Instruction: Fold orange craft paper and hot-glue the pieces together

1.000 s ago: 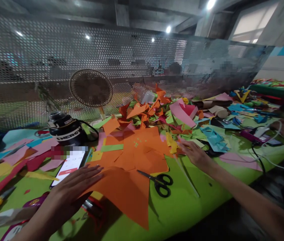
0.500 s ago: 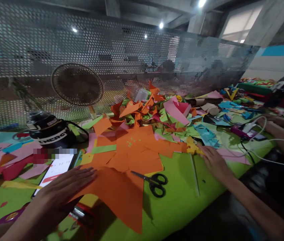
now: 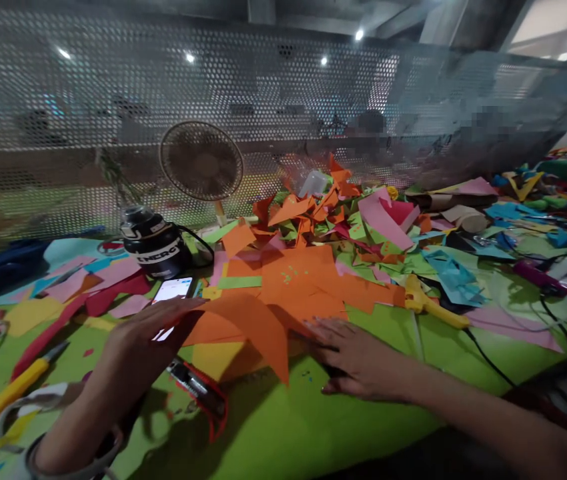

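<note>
Left hand [image 3: 136, 340], lower left of centre, fingers closed on left edge of curled orange paper sheet [image 3: 263, 327], mid-frame. Right hand [image 3: 363, 360], palm down beside it, lower right of centre; cannot tell if its fingers clamp anything. Sheet likely light, floppy, easily creased; best held by opposite edges. Yellow glue gun [image 3: 436, 309] at right.

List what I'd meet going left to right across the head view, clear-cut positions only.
Yellow-handled tool → black bottle → light green paper strip → right hand → corded yellow tool → purple device.
</note>
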